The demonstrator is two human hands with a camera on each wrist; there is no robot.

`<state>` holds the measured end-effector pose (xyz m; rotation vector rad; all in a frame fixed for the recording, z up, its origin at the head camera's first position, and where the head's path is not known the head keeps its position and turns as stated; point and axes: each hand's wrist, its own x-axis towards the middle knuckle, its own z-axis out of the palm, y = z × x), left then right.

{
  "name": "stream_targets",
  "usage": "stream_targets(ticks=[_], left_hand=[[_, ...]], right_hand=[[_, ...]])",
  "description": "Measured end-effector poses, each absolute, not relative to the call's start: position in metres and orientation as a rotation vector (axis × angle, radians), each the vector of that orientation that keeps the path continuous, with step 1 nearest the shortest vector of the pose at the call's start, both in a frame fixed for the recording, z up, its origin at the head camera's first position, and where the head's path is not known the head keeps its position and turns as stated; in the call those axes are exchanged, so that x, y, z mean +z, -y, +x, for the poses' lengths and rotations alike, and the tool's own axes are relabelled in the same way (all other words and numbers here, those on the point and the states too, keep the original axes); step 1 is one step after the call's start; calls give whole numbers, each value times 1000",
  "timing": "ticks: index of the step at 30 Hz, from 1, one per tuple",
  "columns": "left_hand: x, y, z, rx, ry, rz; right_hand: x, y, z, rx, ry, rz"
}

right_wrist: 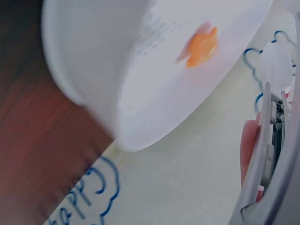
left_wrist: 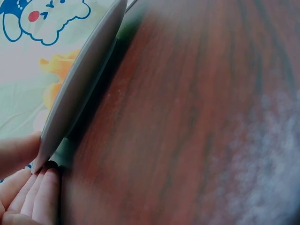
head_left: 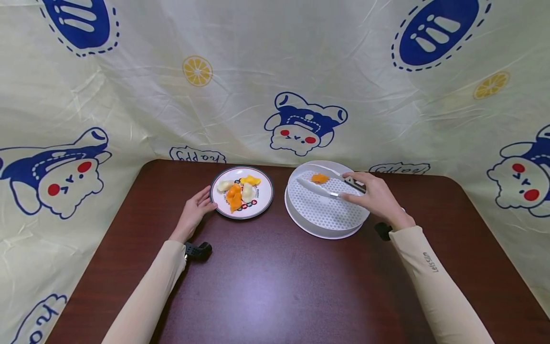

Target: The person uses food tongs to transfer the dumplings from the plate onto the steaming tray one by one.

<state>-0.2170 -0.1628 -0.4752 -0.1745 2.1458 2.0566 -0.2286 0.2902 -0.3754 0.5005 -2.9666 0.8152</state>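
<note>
My left hand (head_left: 195,210) pinches the left rim of a white plate (head_left: 264,203) with a dark edge line, thumb above and fingers beneath in the left wrist view. Dumpling-shaped pieces lie on the plate: orange (head_left: 234,197), white (head_left: 248,192) and yellow (head_left: 250,180). My right hand (head_left: 374,193) grips tongs (head_left: 316,188) with dark handle parts, their two arms spread apart. They reach over a round white steamer basket (head_left: 328,217) with a perforated floor. One orange dumpling-shaped piece (head_left: 320,178) lies in it, between the tong arms in the head view.
Plate and steamer basket stand side by side near the back of a dark brown wooden table (head_left: 262,282). A pale cloth (head_left: 240,110) printed with cartoon figures hangs behind. A dark wrist device (head_left: 198,251) is on the left wrist.
</note>
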Motion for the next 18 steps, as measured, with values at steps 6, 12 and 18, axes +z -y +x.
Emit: stream_targets(ticks=[6,12,18], left_hand=[[-476,163,-216,2051,-2153,-169],[-477,164,-217,2036,-2165,-182],[-476,163,-216,2040,-2165,-176]], right_hand=[[-371,-265,-227,856,2972,570],[-376,-239,-227,850,2891,753],[-379,-212,-225,897,2902,790]])
